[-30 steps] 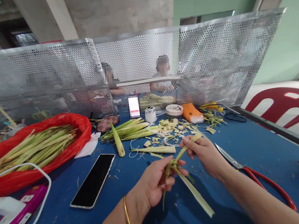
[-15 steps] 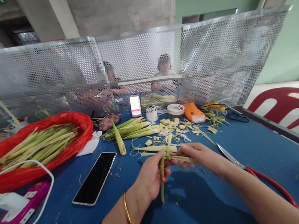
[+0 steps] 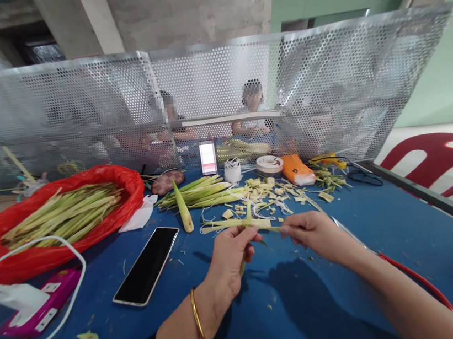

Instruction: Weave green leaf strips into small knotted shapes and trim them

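Note:
Between thumb and fingers, my left hand point(image 3: 229, 252) pinches a small knot of crossed pale-green leaf strips point(image 3: 249, 212); one strip points up and away, another hangs partly hidden below the palm. My right hand point(image 3: 316, 234) is closed on the end of a strip that runs out to the right from the knot. Just behind the hands lie a flat pale leaf strip point(image 3: 221, 224) and a scatter of cut leaf pieces point(image 3: 263, 188). Scissors with red handles point(image 3: 416, 278) lie under and beside my right forearm, partly covered by it.
A red plastic bag point(image 3: 140, 189) holds long leaves at left. Nearby are a black phone point(image 3: 146, 266), a purple power strip point(image 3: 46, 304) and a white cable. Leaf stalks point(image 3: 196, 193), thread point(image 3: 233, 171), tape point(image 3: 270, 165) and an orange packet point(image 3: 298, 170) line a perforated metal screen point(image 3: 213, 71); people sit behind it.
My right hand has moved right, away from my left hand, drawing the strip out straight. My left hand has turned a little over the knot. The view has shifted slightly.

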Available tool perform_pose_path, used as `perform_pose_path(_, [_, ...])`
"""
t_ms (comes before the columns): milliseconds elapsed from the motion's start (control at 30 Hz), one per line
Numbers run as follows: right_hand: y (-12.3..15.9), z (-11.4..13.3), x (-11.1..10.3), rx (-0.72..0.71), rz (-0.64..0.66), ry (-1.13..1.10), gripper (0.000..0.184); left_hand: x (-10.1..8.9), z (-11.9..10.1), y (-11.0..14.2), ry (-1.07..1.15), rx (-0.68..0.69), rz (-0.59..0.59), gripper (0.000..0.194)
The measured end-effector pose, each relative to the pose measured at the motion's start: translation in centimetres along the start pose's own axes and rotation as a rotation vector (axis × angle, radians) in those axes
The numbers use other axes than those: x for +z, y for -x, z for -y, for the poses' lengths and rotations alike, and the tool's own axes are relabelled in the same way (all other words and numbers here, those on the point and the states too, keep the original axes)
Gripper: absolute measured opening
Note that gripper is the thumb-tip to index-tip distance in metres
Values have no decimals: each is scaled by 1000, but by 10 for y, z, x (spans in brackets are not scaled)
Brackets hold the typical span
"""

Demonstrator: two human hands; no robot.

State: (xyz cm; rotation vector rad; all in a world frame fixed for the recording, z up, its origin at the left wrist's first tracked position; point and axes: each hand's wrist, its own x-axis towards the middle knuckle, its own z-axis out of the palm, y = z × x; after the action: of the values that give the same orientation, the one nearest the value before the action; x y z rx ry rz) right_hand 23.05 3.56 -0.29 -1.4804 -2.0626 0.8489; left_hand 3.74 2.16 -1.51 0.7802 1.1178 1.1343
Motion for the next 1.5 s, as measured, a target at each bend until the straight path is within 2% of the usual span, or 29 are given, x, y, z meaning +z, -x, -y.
perform_pose_path(67, [0,-2,-4,-9,-49,46,28,-1,-2,-1,30,-18,-4,17])
perform_pose_path(100, [0,-1,-4,-38,-119,69,26,-1,-4,0,40,-36,8,18])
perform_pose_path(200, [5,8,3,-178,-507,134,21,-1,-9,3,69,-74,78,27])
perform_pose_path(233, [8,12,8,-218,-610,138,20,0,-10,4,80,-66,99,28])
perform_pose_path(267, [10,16,15,-246,-648,119,21,0,-11,5,92,-48,116,29])
perform_pose_path(300, [12,20,22,-257,-614,71,23,1,-11,6,106,-26,128,29])
perform_pose_path(433, [11,25,57,-171,-254,-281,18,4,-7,7,152,18,152,25])
perform_pose_path(500, [9,24,70,-100,-171,-456,17,5,-4,7,150,11,163,23])
perform_pose_path(567, [8,22,77,-47,-155,-547,21,6,-1,7,134,8,174,23])
perform_pose_path(700, [10,25,73,-12,-122,-606,27,5,0,7,69,49,161,20])
perform_pose_path(833, [12,31,64,-36,-40,-665,22,4,-2,7,10,86,117,15])
perform_pose_path(933, [13,33,61,-79,32,-631,14,4,-3,7,-4,37,83,16])
perform_pose_path(1000, [16,33,59,-92,93,-528,15,4,-4,7,-4,17,73,18])
perform_pose_path(1067, [20,34,54,-140,46,-314,23,3,-6,7,4,27,76,19])
perform_pose_path(1100, [22,34,50,-183,-49,-187,28,3,-7,7,1,37,79,19])
perform_pose_path(1200, [24,31,33,-290,-495,100,29,2,-9,8,-61,21,130,17])
perform_pose_path(1233, [22,30,27,-292,-607,139,25,2,-9,8,-89,-1,175,17])
perform_pose_path(1267, [19,28,22,-275,-659,153,22,3,-9,9,-113,-30,230,16])
perform_pose_path(1300, [16,25,18,-245,-642,135,22,3,-9,9,-133,-65,286,16])
perform_pose_path(1367, [9,21,14,-141,-439,-39,26,3,-7,10,-170,-128,379,16])
perform_pose_path(1433, [3,19,16,2,-192,-358,30,3,-6,11,-188,-158,424,16])
perform_pose_path(1500, [1,19,22,122,-85,-658,30,3,-5,12,-222,-141,425,23])
